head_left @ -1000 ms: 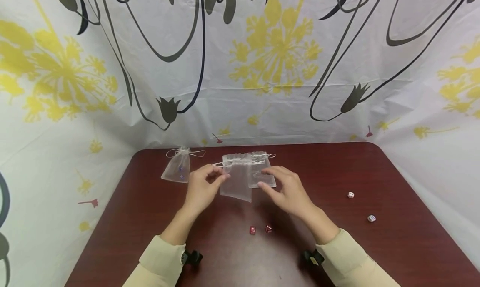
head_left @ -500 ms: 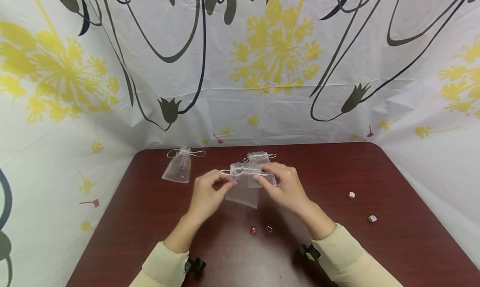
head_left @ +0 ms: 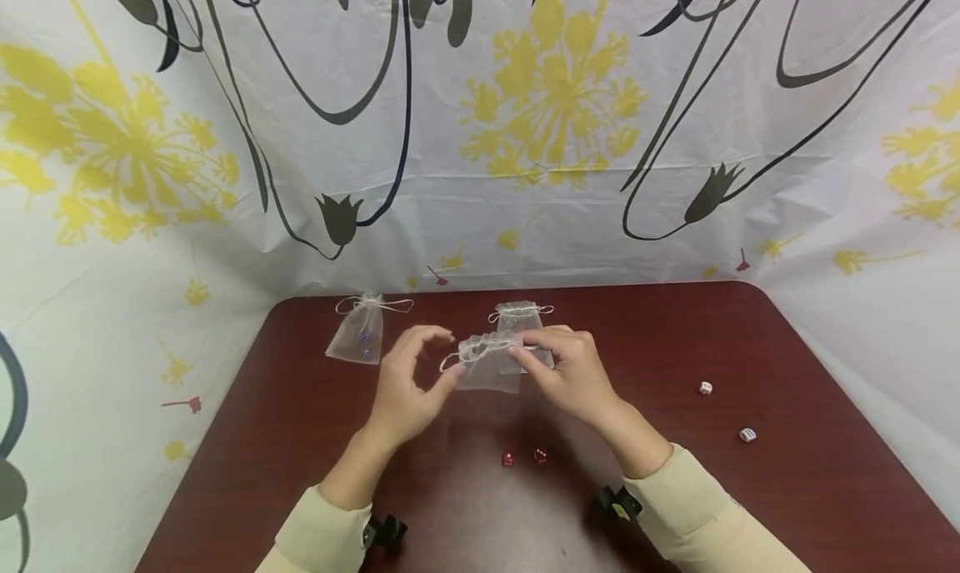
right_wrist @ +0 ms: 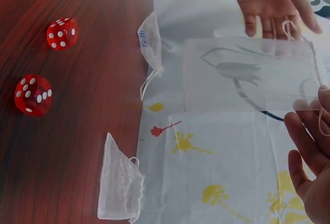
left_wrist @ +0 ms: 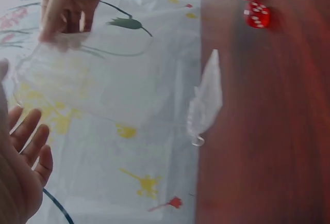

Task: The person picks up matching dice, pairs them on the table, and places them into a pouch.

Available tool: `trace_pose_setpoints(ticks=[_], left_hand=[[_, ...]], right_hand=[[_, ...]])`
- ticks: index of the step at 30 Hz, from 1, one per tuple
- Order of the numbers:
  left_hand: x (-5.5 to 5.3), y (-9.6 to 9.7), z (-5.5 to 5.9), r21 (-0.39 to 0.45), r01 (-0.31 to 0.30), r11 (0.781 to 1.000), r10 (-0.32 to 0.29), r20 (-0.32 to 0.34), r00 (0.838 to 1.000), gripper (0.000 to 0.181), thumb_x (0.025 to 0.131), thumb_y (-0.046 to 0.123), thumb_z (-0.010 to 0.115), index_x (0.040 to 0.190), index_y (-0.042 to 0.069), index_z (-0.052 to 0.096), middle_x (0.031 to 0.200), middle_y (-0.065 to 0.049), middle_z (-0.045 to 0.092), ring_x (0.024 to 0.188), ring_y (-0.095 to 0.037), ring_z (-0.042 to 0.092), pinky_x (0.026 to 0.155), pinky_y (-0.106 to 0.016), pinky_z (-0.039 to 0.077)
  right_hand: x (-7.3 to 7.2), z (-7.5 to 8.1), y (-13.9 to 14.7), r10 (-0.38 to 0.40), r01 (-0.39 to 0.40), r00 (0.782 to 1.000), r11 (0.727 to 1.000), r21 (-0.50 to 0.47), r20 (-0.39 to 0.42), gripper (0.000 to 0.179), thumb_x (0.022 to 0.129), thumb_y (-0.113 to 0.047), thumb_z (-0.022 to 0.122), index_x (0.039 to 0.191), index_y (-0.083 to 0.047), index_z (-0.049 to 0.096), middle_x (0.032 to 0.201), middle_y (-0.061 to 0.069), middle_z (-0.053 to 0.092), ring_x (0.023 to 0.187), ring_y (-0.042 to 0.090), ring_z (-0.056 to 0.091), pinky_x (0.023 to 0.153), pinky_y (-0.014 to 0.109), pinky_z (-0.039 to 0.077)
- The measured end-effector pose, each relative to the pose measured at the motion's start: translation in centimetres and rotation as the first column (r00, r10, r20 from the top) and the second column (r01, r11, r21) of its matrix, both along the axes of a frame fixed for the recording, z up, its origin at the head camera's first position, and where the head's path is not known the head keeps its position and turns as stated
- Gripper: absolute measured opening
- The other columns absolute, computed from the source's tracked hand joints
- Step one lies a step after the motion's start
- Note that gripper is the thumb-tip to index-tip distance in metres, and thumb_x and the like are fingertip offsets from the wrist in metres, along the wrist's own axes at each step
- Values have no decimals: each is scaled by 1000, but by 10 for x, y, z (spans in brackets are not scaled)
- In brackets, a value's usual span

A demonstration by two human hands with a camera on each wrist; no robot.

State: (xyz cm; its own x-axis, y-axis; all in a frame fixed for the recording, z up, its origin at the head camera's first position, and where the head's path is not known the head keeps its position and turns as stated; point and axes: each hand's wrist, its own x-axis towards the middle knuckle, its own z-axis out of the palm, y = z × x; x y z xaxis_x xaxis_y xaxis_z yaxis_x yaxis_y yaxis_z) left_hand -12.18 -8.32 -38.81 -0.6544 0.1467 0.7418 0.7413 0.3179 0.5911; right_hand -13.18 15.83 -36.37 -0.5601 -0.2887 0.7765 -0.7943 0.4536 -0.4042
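Observation:
My right hand [head_left: 573, 373] pinches a sheer white organza drawstring bag [right_wrist: 232, 74] by the right end of its gathered mouth. The bag hangs above the table, its cord looped out on the left. My left hand [head_left: 405, 390] is at that left end, thumb and fingers spread apart; in the left wrist view its fingers [left_wrist: 31, 136] are loose. Whether its thumb touches the cord I cannot tell. Behind the held bag lies a second organza bag [head_left: 536, 358]. Two red dice, one on the left [right_wrist: 33, 95] and one on the right [right_wrist: 62, 33], lie nearer on the table.
A tied organza bag [head_left: 354, 336] with blue dice inside lies at the table's back left. Two white dice, the farther one [head_left: 706, 387] and the nearer one [head_left: 747, 434], lie on the right. A patterned white curtain [head_left: 450, 140] stands behind the dark red table [head_left: 262, 456].
The held bag has come toward me and been lifted off the second bag. My right hand has taken hold of its mouth. My left fingers have opened away from the bag's left end.

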Motion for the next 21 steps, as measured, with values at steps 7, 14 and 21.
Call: trace_pose_setpoints(ticks=[7, 14, 21], left_hand=[[0, 4, 14, -28, 44, 999, -45, -39, 998, 10, 86, 4, 81, 94, 6, 76, 86, -2, 70, 70, -11, 60, 57, -27, 52], [2, 2, 21, -71, 81, 994, -84, -51, 995, 26, 83, -1, 82, 107, 4, 74, 86, -3, 70, 71, -11, 62, 62, -17, 52], [0, -4, 34, -309, 106, 945, -157, -145, 977, 29, 86, 1, 78, 114, 6, 74, 95, -1, 71, 77, -12, 62, 67, -22, 52]], right_hand=[[1, 1, -2, 31, -30, 999, 999, 15, -23, 14, 77, -3, 83, 90, -2, 78, 81, 5, 76, 72, 19, 69, 58, 30, 49], [0, 2, -3, 92, -91, 995, 996, 22, -41, 16, 78, 1, 81, 93, -3, 78, 83, 3, 77, 75, 19, 71, 64, 35, 54], [-4, 4, -4, 157, -155, 987, 987, 35, -44, 11, 84, -4, 80, 94, 0, 78, 85, 6, 77, 77, 21, 72, 71, 38, 56]])
